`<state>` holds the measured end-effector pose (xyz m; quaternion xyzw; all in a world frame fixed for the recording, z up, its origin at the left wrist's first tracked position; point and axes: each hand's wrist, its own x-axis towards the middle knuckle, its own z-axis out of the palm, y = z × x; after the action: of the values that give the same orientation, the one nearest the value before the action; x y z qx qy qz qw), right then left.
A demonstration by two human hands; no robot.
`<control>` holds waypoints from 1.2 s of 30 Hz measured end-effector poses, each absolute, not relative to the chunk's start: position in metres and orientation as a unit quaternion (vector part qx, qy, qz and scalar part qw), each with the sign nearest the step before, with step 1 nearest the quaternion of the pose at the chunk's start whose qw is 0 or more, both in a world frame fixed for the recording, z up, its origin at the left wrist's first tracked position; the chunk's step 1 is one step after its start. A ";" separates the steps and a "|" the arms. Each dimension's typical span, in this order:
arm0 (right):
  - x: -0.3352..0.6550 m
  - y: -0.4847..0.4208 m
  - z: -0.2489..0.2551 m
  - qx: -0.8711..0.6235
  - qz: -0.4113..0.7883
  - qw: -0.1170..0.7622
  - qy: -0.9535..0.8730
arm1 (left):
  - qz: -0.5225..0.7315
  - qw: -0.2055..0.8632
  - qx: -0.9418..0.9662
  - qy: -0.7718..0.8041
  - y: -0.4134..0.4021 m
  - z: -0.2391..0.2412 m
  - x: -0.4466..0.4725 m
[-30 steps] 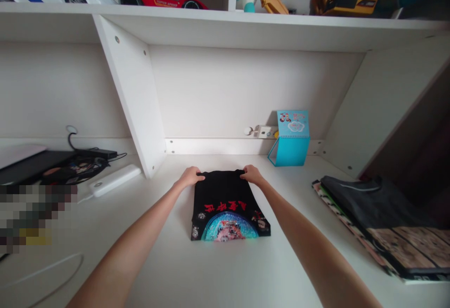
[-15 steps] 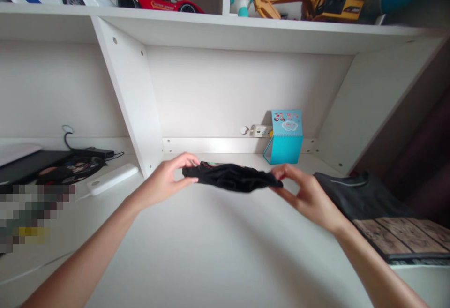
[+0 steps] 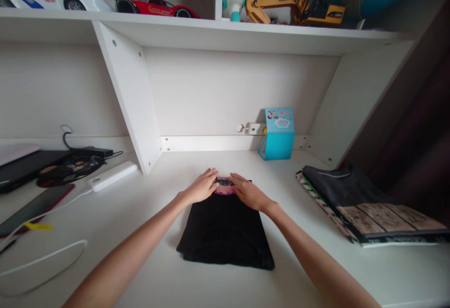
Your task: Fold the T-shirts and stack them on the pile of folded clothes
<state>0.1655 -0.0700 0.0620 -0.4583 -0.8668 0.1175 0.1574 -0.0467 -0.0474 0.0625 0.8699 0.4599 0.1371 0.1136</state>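
Note:
A black folded garment (image 3: 225, 233), perhaps a T-shirt, lies flat on the white desk (image 3: 147, 256). At its far end shows a pink and dark round print (image 3: 225, 185). My left hand (image 3: 202, 186) rests flat on the far left part of the cloth, fingers stretched out beside the print. On the far right part lies my right hand (image 3: 249, 191), also flat with its fingers extended. Neither hand grips the fabric. Part of the print and the far corners are hidden under the fingers.
A stack of folded clothes (image 3: 365, 205) lies at the right. Behind stands a blue desk calendar (image 3: 279, 145) near a wall socket (image 3: 256, 128). On the left are a white power strip (image 3: 112, 176), a phone (image 3: 35, 209) and cables. Toys, including an excavator (image 3: 295, 8), line the shelf above.
The black garment has gone from being held up edge-on by both hands to lying flat on the desk. Both hands have let go of its edges and now press on top.

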 end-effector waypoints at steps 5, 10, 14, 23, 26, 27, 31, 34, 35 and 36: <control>0.151 -0.044 0.022 -0.500 0.111 0.103 -0.853 | 0.082 0.094 0.843 0.523 -0.028 0.012 -0.045; 0.155 -0.045 0.013 -0.534 0.103 0.092 -0.834 | 0.078 0.099 0.829 0.544 -0.032 0.013 -0.055; 0.152 -0.048 0.013 -0.557 0.086 0.089 -0.821 | 0.076 0.115 0.832 0.538 -0.029 0.021 -0.054; 0.191 -0.061 0.029 -0.730 -0.032 0.098 -0.675 | 0.076 0.163 0.922 0.342 -0.135 0.064 -0.032; 0.205 -0.080 0.041 -0.727 -0.061 0.088 -0.678 | 0.077 0.148 0.922 0.350 -0.145 0.067 -0.038; 0.206 -0.091 0.044 -0.718 -0.066 0.084 -0.688 | 0.078 0.131 0.913 0.377 -0.139 0.065 -0.044; 0.197 -0.145 0.058 -0.642 -0.045 0.055 -0.764 | 0.069 0.039 0.873 0.481 -0.088 0.054 -0.076; 0.191 -0.176 0.071 -0.530 0.091 0.071 -0.840 | 0.065 -0.019 0.839 0.540 -0.059 0.054 -0.092; 0.191 -0.180 0.074 -0.499 0.134 0.091 -0.851 | 0.070 -0.028 0.826 0.559 -0.055 0.055 -0.094; 0.191 -0.182 0.076 -0.482 0.157 0.115 -0.854 | 0.081 -0.028 0.815 0.573 -0.055 0.057 -0.094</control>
<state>0.1914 -0.1815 0.0757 -0.4818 -0.8544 0.1567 0.1153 -0.0943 -0.0550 0.0572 0.8151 0.5728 0.0814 -0.0284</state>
